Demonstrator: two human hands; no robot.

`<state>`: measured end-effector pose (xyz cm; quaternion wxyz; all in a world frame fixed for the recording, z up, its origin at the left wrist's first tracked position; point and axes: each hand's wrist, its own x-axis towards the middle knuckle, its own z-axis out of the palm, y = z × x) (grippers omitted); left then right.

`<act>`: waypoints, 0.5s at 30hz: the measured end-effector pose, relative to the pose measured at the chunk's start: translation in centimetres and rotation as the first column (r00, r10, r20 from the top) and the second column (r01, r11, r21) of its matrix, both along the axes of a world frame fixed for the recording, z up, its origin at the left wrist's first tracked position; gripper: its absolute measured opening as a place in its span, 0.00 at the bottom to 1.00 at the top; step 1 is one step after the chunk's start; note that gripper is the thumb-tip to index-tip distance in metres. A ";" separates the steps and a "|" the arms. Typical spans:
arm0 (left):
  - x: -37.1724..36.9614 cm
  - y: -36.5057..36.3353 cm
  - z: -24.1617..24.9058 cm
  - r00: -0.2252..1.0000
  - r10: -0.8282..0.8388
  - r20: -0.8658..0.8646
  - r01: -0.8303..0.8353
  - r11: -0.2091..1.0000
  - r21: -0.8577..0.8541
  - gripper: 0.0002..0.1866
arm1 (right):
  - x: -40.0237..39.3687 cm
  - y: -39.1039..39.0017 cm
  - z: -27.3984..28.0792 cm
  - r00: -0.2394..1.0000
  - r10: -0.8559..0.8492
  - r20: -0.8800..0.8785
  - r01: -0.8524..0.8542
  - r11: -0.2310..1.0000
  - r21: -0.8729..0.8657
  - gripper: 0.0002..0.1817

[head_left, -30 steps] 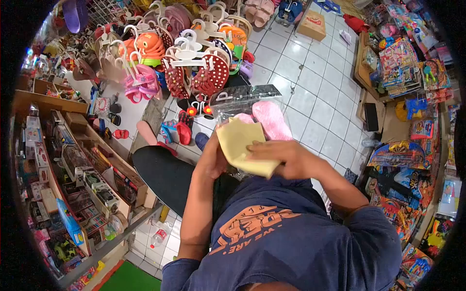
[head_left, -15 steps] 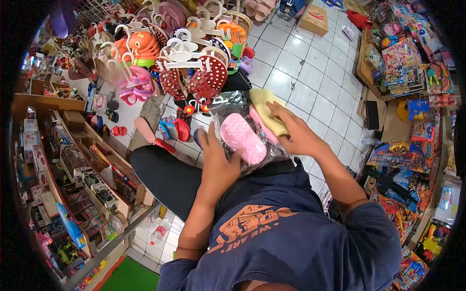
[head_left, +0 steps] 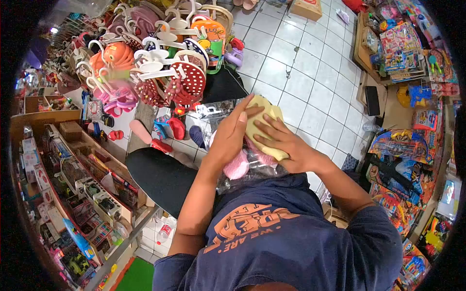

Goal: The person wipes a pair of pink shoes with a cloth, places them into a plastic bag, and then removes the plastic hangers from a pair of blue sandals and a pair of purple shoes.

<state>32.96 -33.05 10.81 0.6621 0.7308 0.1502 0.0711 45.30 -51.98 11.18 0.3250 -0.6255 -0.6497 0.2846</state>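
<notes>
A folded yellow cloth (head_left: 258,127) lies over a pair of pink slippers (head_left: 237,166) in a clear plastic bag (head_left: 224,185) on my lap. The fingers of my right hand (head_left: 287,144) are spread across the cloth, gripping it against the slippers. My left hand (head_left: 230,137) is at the bag's left side, its fingers stretched out and their tips on the cloth's left edge. It covers part of one slipper. The other slipper is mostly hidden beneath the cloth and my right hand.
Hung sandals (head_left: 187,80) crowd the upper left, with a red sandal (head_left: 176,128) and others on the floor below. A shelf of boxed goods (head_left: 97,194) runs along the left. Packaged toys (head_left: 403,150) line the right. A cardboard box (head_left: 307,8) sits on the floor tiles.
My left hand has moved up and right, from beside the bagged slipper to the cloth. The cloth now covers more of the slippers, and my right hand has shifted lower over it.
</notes>
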 end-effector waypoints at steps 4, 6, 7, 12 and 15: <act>0.0 -0.2 0.0 0.997 -0.071 0.000 0.070 0.981 -0.183 0.31 | 0.4 -2.0 -0.1 0.989 0.024 -0.143 -0.029 0.999 -0.037 0.42; 0.1 -0.1 -1.3 0.998 -0.054 0.019 0.054 0.999 0.008 0.29 | 0.6 -3.2 0.5 0.985 0.103 -0.141 -0.111 0.993 -0.048 0.41; 0.2 0.1 -1.9 0.998 -0.040 0.044 0.031 0.978 0.205 0.28 | 0.6 -3.5 0.9 0.974 0.184 -0.135 -0.192 0.980 -0.053 0.41; -0.9 2.1 -1.0 0.939 -0.315 0.136 0.323 0.945 -0.044 0.29 | 1.4 -4.4 1.9 0.883 0.095 -0.459 -0.154 0.984 -0.093 0.28; -0.9 3.0 0.3 0.881 -0.469 0.059 0.446 0.867 0.224 0.28 | 3.7 -6.5 0.7 0.524 -0.306 -0.795 0.185 0.952 -0.245 0.44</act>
